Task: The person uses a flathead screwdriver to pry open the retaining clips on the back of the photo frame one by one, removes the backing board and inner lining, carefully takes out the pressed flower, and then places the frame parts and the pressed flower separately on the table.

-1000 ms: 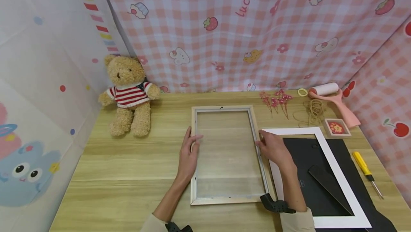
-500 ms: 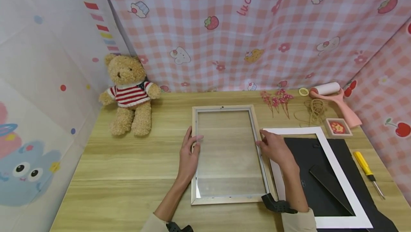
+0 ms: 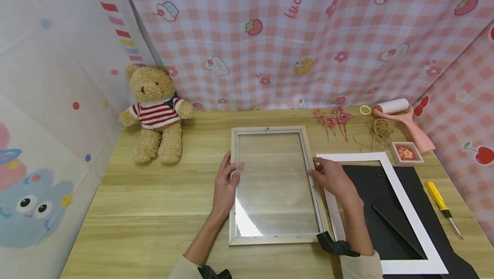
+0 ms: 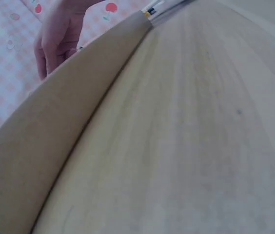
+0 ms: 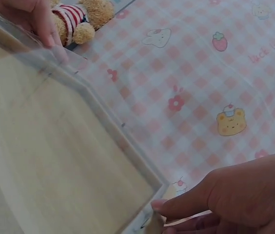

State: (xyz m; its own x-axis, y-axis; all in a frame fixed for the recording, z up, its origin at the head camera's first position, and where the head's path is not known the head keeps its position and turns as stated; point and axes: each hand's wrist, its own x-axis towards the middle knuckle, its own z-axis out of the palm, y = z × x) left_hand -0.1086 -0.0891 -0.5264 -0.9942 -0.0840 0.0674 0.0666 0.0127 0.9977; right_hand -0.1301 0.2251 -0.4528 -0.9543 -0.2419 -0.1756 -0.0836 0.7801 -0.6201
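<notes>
A light wooden picture frame (image 3: 233, 193) with a glass pane (image 3: 274, 184) lies flat in the middle of the wooden table (image 3: 154, 193). My left hand (image 3: 227, 179) grips its left rail, thumb over the inner edge. My right hand (image 3: 327, 176) pinches the right rail opposite. A bright glare sits on the glass at its near left corner. The right wrist view shows my right hand's fingertips (image 5: 176, 207) on the frame's edge (image 5: 127, 146) and the left hand (image 5: 30, 17) across it. In the left wrist view the rail (image 4: 54, 146) fills the picture, with the right hand (image 4: 59, 34) beyond.
A white mat (image 3: 399, 202) lies on a black backing board (image 3: 370, 210) right of the frame. Behind them are dried pink flowers (image 3: 333, 121), twine (image 3: 380, 133), a pink lint roller (image 3: 401, 118) and a small box (image 3: 406, 153). A yellow screwdriver (image 3: 440, 202) lies far right, a teddy bear (image 3: 156, 114) back left.
A bright reflection has appeared on the glass at its near left corner. Both hands have stayed at the frame's two side rails.
</notes>
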